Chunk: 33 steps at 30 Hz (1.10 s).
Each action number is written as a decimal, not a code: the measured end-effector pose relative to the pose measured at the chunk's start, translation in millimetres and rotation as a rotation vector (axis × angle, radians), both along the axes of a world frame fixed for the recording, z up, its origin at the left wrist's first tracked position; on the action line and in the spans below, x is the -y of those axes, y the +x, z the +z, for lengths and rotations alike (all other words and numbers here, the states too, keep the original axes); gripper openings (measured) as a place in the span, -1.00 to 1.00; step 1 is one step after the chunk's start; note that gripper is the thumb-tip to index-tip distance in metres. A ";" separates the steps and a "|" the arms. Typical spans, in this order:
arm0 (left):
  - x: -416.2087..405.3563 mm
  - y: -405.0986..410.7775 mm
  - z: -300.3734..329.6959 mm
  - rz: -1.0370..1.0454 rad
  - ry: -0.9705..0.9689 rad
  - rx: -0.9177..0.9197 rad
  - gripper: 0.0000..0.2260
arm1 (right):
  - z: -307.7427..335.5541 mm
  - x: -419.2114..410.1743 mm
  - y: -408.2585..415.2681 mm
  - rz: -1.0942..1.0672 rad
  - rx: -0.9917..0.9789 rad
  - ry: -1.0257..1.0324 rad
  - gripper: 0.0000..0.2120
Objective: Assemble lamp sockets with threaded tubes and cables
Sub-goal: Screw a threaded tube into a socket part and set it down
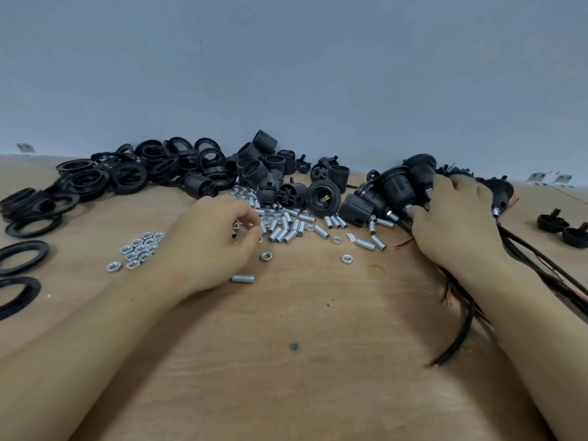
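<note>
Black sockets (323, 197), silver tubes (280, 233)

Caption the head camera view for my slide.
Left hand picks small metal parts; right hand grips wired lamp sockets.

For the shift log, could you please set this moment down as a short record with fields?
surface: wooden table
left hand: fingers curled, pinching a small metal part, likely a nut, at the pile of threaded tubes
right hand: holds a bundle of assembled sockets where their black cables leave them
loose tube: lies alone near the left hand
hex nuts: cluster left of the left hand
black rings: heaped at far left
loose socket shells: piled by the wall
</note>
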<state>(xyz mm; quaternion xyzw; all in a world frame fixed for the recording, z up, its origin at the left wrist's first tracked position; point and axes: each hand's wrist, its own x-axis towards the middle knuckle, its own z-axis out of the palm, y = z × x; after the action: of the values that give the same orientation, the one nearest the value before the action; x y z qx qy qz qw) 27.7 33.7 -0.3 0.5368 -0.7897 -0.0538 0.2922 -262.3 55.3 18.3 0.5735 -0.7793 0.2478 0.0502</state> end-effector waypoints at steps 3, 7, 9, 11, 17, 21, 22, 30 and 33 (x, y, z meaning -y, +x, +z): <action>3.1 5.4 0.4 0.092 0.031 0.124 -0.92 | 3.8 -1.1 14.0 0.216 -0.013 -0.193 -0.63; 4.8 8.4 1.1 0.095 0.070 0.129 -0.95 | -0.9 -9.7 41.4 0.615 0.064 -0.201 -0.86; 5.4 8.6 2.0 0.092 0.092 0.120 -0.96 | -11.8 -8.6 50.8 0.700 -0.057 -0.059 -0.78; 7.1 8.3 2.7 0.090 0.115 0.103 -0.94 | -20.7 -4.0 53.8 0.708 -0.164 0.045 -0.68; 11.2 12.2 2.4 0.140 0.097 0.107 -0.82 | -22.5 6.1 54.0 0.602 -0.187 0.070 -0.79; 9.1 11.2 3.3 0.122 0.088 0.105 -0.93 | -22.3 7.4 53.5 0.530 -0.158 0.059 -0.84; 7.0 10.2 4.2 0.102 0.084 0.108 -0.97 | -22.2 7.0 54.1 0.521 -0.156 0.051 -0.83; 4.2 8.3 7.9 0.021 0.127 0.162 -0.83 | -21.8 8.0 56.4 0.427 -0.111 0.040 -0.84; 4.2 8.3 8.4 -0.015 0.144 0.171 -0.86 | -21.2 7.7 56.1 0.434 -0.124 0.014 -0.87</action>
<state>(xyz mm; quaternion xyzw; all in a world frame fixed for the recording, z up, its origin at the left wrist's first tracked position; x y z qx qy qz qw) 36.0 29.5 8.1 0.5530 -0.8099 -0.0667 0.1838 -206.2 47.6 -3.0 0.7423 -0.6346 0.2116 0.0397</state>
